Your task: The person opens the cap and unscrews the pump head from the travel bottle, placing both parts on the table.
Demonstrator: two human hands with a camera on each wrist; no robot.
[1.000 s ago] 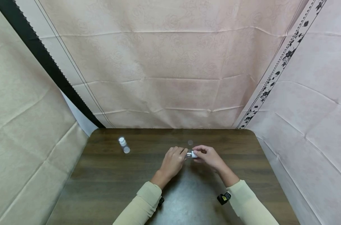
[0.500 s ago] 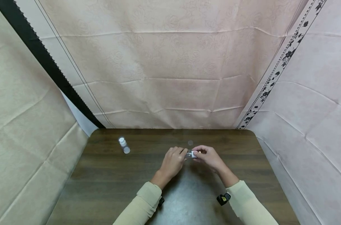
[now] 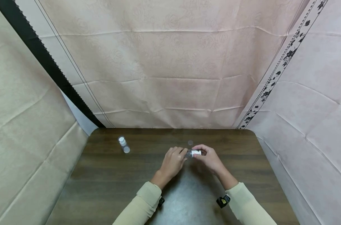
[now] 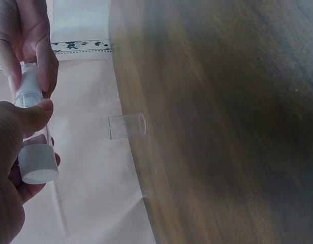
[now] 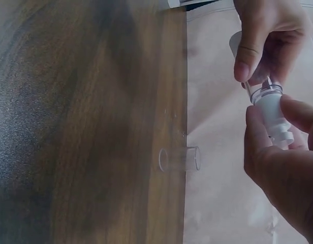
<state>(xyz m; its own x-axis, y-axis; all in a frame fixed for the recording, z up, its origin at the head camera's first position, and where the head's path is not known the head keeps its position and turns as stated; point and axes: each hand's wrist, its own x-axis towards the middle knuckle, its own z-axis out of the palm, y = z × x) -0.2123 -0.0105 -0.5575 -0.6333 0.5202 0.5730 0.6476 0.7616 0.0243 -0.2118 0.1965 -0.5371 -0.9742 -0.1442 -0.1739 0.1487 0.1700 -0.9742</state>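
Both hands meet over the back middle of the table around a small clear pump bottle (image 5: 249, 89). My left hand (image 3: 173, 158) grips its see-through body, thumb on the near side; a white base (image 4: 38, 163) sticks out below in the left wrist view. With thumb and fingers, my right hand (image 3: 210, 158) pinches the white pump top (image 5: 271, 109) at the other end. The bottle lies roughly sideways between the hands in the head view. A clear cylindrical cap (image 5: 179, 159) stands on the table just beyond them, apart from both hands.
A second small clear bottle with a white top (image 3: 123, 144) stands at the back left of the brown wooden table (image 3: 108, 187). Pale cloth (image 3: 164, 68) hangs behind the table's back edge and along both sides.
My right fingers have shifted on the pump top, the thumb lower, and more of the white part shows. The left hand keeps its grip; the cap and second bottle stay put.
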